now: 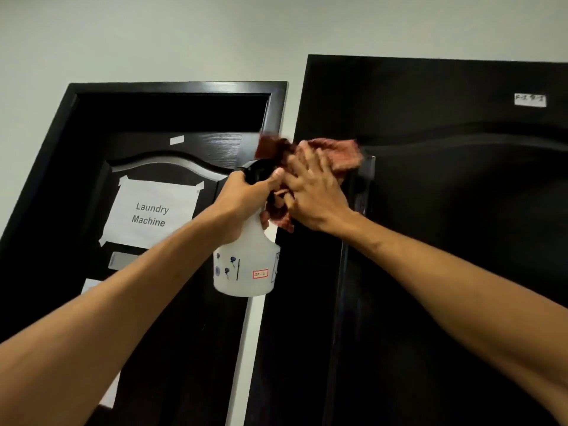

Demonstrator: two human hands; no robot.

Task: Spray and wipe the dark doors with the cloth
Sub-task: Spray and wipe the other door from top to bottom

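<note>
- A white spray bottle (246,259) is grasped at its neck by the curled left-hand fingers (246,195).
- A reddish cloth (332,155) is pressed under the straight right-hand fingers (310,176) against the right dark door (445,241).

There is 1 view, from a head-worn wide-angle camera. It looks forward and tilts upward at 2 dark doors (461,210) and the wall (153,35) above them, from arm's reach; both forearms stretch out from the lower corners.
</note>
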